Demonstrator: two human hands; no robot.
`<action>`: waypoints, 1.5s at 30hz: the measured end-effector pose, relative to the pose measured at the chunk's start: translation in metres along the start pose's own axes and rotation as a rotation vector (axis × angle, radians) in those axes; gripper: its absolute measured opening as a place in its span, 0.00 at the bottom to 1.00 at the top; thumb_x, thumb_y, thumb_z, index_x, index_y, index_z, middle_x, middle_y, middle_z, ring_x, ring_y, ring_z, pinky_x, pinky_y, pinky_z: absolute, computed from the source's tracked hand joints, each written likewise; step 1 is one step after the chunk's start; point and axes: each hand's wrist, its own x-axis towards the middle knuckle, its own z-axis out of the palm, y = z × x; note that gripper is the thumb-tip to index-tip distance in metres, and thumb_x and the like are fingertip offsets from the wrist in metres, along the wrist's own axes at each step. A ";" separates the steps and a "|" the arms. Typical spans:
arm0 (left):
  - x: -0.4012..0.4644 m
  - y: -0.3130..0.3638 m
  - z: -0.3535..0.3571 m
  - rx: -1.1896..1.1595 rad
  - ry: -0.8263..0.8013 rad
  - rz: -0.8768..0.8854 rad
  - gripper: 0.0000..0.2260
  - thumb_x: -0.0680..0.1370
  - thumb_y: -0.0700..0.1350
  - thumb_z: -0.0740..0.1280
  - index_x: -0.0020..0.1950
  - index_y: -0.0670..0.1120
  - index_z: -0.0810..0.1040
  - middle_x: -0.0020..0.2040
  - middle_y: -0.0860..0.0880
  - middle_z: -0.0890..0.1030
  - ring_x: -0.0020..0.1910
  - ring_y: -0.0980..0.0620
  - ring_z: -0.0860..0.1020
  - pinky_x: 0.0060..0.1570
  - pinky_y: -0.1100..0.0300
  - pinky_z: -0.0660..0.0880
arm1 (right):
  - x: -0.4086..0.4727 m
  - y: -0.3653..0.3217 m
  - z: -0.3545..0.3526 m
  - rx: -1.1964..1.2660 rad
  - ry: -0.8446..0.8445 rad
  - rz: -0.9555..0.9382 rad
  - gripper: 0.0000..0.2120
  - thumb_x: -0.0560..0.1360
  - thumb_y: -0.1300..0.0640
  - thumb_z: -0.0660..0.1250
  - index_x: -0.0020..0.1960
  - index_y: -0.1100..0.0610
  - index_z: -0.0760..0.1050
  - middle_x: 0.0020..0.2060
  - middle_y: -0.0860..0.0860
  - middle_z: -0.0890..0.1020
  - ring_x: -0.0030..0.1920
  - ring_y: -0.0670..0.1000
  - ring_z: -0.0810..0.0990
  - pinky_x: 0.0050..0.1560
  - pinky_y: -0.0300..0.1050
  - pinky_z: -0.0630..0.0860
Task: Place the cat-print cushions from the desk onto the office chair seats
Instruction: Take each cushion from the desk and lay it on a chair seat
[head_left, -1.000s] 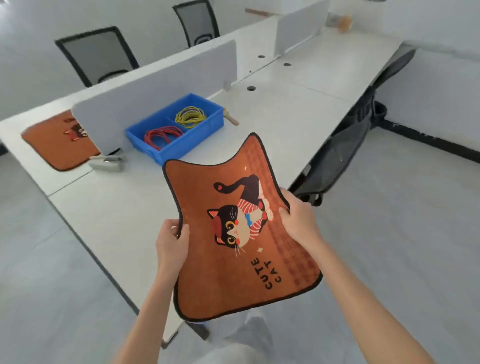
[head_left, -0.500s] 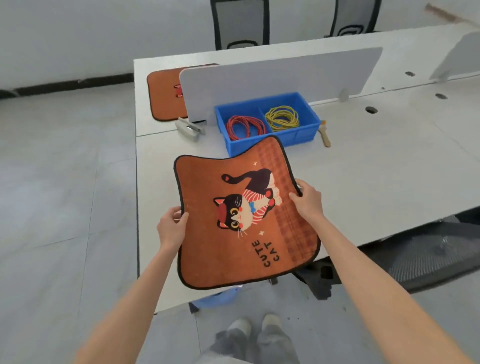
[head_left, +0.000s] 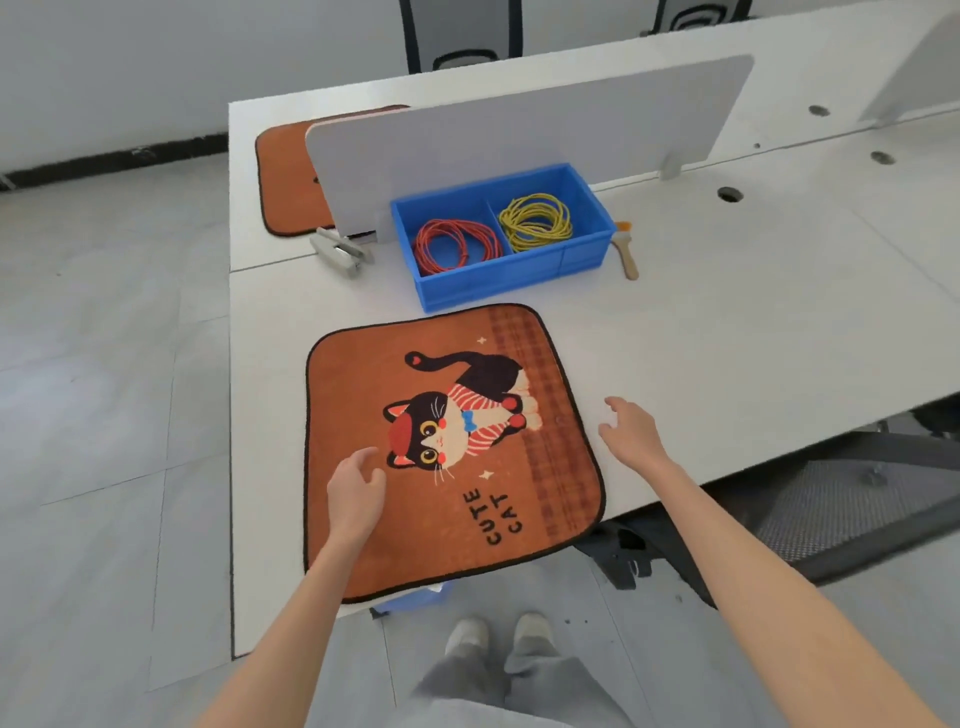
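An orange cat-print cushion (head_left: 519, 525) lies flat on the white desk (head_left: 727, 332), its near edge overhanging the desk front. My left hand (head_left: 356, 488) hovers over the cushion's left part with fingers relaxed and holds nothing. My right hand (head_left: 631, 434) is just off the cushion's right edge above the desk, fingers loosely spread and empty. A second orange cushion (head_left: 288, 176) lies on the far desk half, partly hidden behind the white divider panel (head_left: 519, 135). A black mesh office chair (head_left: 831, 514) stands low at the right, tucked partly under the desk.
A blue bin (head_left: 576, 257) with red and yellow wire coils sits behind the cushion. A stapler (head_left: 340, 249) lies to its left, a small brush (head_left: 626, 249) to its right. Two chair backs (head_left: 462, 31) show beyond the desk. My feet (head_left: 498, 636) stand on grey floor.
Both hands held the cushion up by its side edges before. Now it lies flat on the desk and both hands have let go of it.
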 end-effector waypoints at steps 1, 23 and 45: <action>-0.004 0.011 0.011 -0.004 -0.051 0.059 0.15 0.78 0.37 0.60 0.64 0.41 0.73 0.65 0.42 0.74 0.66 0.45 0.71 0.65 0.53 0.67 | -0.006 0.008 -0.009 0.011 0.045 -0.006 0.23 0.77 0.63 0.58 0.71 0.63 0.62 0.70 0.59 0.68 0.70 0.57 0.65 0.70 0.47 0.60; -0.142 0.121 0.193 0.455 -1.098 0.919 0.26 0.77 0.55 0.62 0.73 0.49 0.62 0.74 0.50 0.63 0.73 0.53 0.62 0.69 0.61 0.58 | -0.146 0.131 -0.063 1.464 0.668 0.631 0.09 0.75 0.68 0.61 0.37 0.59 0.70 0.34 0.54 0.75 0.34 0.51 0.75 0.35 0.45 0.73; -0.302 0.057 0.201 0.525 -1.031 1.036 0.26 0.70 0.60 0.67 0.66 0.52 0.70 0.65 0.55 0.74 0.63 0.53 0.73 0.60 0.54 0.70 | -0.285 0.225 -0.035 1.454 0.701 0.595 0.10 0.75 0.70 0.59 0.36 0.61 0.70 0.32 0.55 0.74 0.33 0.51 0.74 0.22 0.37 0.76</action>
